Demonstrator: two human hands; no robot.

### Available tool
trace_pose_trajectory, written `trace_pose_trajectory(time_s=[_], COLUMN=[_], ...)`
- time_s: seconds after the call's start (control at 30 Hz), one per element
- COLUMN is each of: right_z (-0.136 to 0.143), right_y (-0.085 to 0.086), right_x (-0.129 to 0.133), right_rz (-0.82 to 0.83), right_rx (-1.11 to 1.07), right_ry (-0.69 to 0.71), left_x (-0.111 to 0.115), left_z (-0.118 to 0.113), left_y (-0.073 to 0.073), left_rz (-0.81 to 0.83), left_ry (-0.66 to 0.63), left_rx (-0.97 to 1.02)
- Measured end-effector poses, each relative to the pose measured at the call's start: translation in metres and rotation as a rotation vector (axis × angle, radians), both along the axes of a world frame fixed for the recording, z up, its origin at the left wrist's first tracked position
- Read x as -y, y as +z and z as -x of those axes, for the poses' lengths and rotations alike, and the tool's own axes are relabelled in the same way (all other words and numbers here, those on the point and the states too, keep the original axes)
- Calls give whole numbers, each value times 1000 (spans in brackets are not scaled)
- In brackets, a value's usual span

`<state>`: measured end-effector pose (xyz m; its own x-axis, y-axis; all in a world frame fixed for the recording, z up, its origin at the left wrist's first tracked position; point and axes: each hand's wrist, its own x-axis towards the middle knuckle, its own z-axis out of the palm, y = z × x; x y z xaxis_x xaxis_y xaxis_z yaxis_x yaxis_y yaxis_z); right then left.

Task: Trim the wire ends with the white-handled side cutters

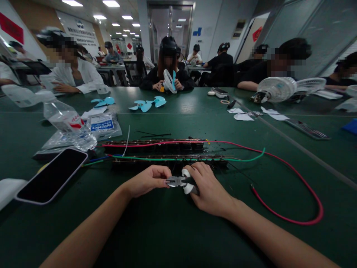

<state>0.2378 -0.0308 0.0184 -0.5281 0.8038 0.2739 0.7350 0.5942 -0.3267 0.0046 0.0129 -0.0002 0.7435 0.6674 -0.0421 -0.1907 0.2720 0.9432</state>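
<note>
My right hand (pixel 212 190) is wrapped round the white and black handles of a pair of pliers (pixel 176 181), whose metal jaws point left. At the jaw tips my left hand (pixel 147 181) is pinched closed; whatever lies between its fingers is too small or hidden to name. Just beyond both hands lie two long dark bars with copper-coloured strips, a nearer one (pixel 134 163) and a farther one (pixel 192 146). A green wire (pixel 251 158) runs along the nearer bar. The red wire (pixel 295 175) lies over the farther one and loops round to the right.
To the left lie a phone (pixel 52 176), a clear plastic bottle (pixel 67 119) and a plastic bag (pixel 104 125). Blue fan blades (pixel 145 105) rest farther back. Across the table a person handles a small fan (pixel 169 81). White fan cages (pixel 279 89) stand at the far right.
</note>
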Motion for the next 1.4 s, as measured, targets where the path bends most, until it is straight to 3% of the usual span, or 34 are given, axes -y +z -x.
trace_pose_trajectory(time_s=[1.4], right_z=[-2], right_y=[-6], right_x=[-2], right_rz=[-67], right_rx=[75], right_ry=[5], left_x=[-2], left_z=[2], left_y=[0], left_rz=[-98], left_ry=[-38], left_rx=[-119])
